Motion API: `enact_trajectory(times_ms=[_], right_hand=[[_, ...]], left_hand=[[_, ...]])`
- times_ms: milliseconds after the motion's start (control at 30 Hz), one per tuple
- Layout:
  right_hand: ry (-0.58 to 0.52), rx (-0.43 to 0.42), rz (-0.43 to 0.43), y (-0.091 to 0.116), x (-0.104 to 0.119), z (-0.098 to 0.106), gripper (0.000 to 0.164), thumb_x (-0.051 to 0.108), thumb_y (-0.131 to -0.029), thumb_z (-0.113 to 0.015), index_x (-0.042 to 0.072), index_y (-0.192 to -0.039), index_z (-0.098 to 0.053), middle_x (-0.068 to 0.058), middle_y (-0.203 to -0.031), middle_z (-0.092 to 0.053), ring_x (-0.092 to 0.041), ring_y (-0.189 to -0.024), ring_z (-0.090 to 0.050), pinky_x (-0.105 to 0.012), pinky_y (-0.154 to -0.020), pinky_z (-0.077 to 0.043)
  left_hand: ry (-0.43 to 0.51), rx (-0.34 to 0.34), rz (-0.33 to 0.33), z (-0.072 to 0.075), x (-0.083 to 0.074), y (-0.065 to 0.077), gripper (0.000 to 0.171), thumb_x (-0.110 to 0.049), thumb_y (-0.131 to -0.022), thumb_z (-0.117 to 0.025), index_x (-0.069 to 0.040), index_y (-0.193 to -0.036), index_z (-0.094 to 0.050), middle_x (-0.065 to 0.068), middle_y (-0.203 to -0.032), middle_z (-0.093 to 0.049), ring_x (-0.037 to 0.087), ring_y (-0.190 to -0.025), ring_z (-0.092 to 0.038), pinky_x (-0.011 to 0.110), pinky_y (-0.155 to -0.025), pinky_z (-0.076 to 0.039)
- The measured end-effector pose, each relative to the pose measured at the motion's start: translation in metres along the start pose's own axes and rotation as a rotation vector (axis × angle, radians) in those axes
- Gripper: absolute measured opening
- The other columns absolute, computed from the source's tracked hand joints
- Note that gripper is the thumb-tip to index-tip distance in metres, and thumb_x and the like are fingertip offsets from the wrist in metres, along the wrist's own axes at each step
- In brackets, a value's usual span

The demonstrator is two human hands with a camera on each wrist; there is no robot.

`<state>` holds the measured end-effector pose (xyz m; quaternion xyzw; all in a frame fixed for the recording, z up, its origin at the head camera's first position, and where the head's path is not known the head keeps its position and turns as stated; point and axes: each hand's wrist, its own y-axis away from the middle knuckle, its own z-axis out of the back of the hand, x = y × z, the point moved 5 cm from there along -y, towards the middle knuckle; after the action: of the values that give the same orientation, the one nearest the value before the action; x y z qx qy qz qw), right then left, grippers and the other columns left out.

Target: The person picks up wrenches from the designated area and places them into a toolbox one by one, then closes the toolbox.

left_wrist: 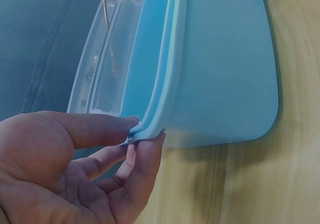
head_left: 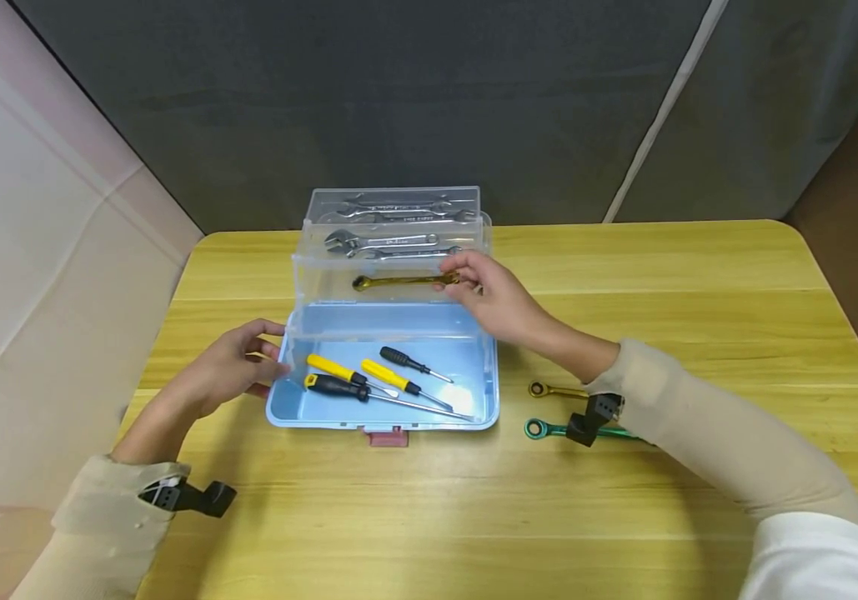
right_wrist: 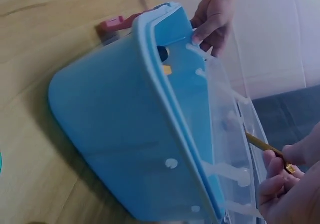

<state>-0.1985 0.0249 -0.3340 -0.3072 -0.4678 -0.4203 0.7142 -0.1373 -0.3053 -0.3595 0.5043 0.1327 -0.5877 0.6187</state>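
A blue toolbox [head_left: 495, 392] stands unfolded on the table, its clear trays [head_left: 319, 287] raised at the back. My left hand [head_left: 229, 364] pinches its rim at the left side, thumb on top and fingers beneath, as the left wrist view shows. In my right hand [head_left: 494, 302] is a gold ratchet wrench [head_left: 398, 282], gripped by its right end between thumb and fingers. The wrench lies level over the lowest tray; its ring end points left. Inside the box are two yellow-handled screwdrivers [head_left: 331, 367], a large black-handled one [head_left: 338, 387] and a small black one [head_left: 402, 359].
Silver wrenches [head_left: 391, 242] fill the upper trays. Right of the box, under my right forearm, lie another gold wrench [head_left: 541, 389] and a green wrench [head_left: 537, 429]. A pink latch [head_left: 388, 437] juts from the box front. A dark curtain [head_left: 398, 100] hangs behind the table.
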Motion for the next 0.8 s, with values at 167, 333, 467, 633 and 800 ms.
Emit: enact_trajectory(times_ms=[167,333,467,633,800], right_hand=[[0.328,-0.004,0.059,-0.002,0.002,-0.005,0.027,0.011,-0.101,-0.065,0.004,-0.127,-0.066,-0.008,-0.105,-0.07,-0.023,-0.087,-0.059,-0.033,-0.075,-0.05],[0.692,-0.008,0.147,-0.006,0.007,-0.014,0.027,0.015,-0.095,-0.074,0.009,-0.122,-0.073,-0.006,-0.118,-0.073,-0.027,-0.107,-0.066,-0.041,-0.09,-0.056],[0.87,-0.032,0.154,-0.01,0.007,-0.019,0.016,0.014,-0.098,-0.07,0.01,-0.112,-0.075,-0.007,-0.11,-0.075,-0.028,-0.103,-0.069,-0.043,-0.075,-0.06],[1.053,-0.082,0.156,-0.015,0.007,-0.023,0.018,-0.001,-0.098,-0.06,0.007,-0.095,-0.075,-0.008,-0.086,-0.073,-0.024,-0.079,-0.07,-0.04,-0.055,-0.057],[1.183,-0.137,0.198,-0.018,0.01,-0.027,0.025,-0.009,-0.091,-0.056,0.007,-0.076,-0.069,-0.005,-0.068,-0.065,-0.018,-0.062,-0.063,-0.035,-0.046,-0.053]], left_hand=[[0.001,0.0,0.001,0.0,0.0,0.0,0.056,0.0,-0.1,-0.059,0.006,-0.149,-0.032,0.018,-0.112,-0.05,0.024,-0.09,-0.062,0.036,-0.075,-0.061],[0.002,0.001,-0.008,0.0,0.001,0.0,0.056,0.0,-0.1,-0.059,0.007,-0.149,-0.032,0.018,-0.111,-0.05,0.023,-0.089,-0.062,0.035,-0.074,-0.061],[0.005,-0.002,-0.011,-0.001,0.001,0.0,0.056,0.0,-0.1,-0.059,0.007,-0.149,-0.033,0.018,-0.111,-0.05,0.023,-0.089,-0.062,0.035,-0.074,-0.06],[0.013,0.001,-0.003,-0.001,0.001,-0.001,0.056,0.0,-0.099,-0.06,0.006,-0.148,-0.033,0.019,-0.113,-0.05,0.024,-0.091,-0.062,0.036,-0.075,-0.061],[0.01,0.0,0.003,0.0,0.002,-0.001,0.057,0.0,-0.1,-0.06,0.006,-0.149,-0.033,0.019,-0.114,-0.05,0.023,-0.091,-0.062,0.035,-0.075,-0.061]])
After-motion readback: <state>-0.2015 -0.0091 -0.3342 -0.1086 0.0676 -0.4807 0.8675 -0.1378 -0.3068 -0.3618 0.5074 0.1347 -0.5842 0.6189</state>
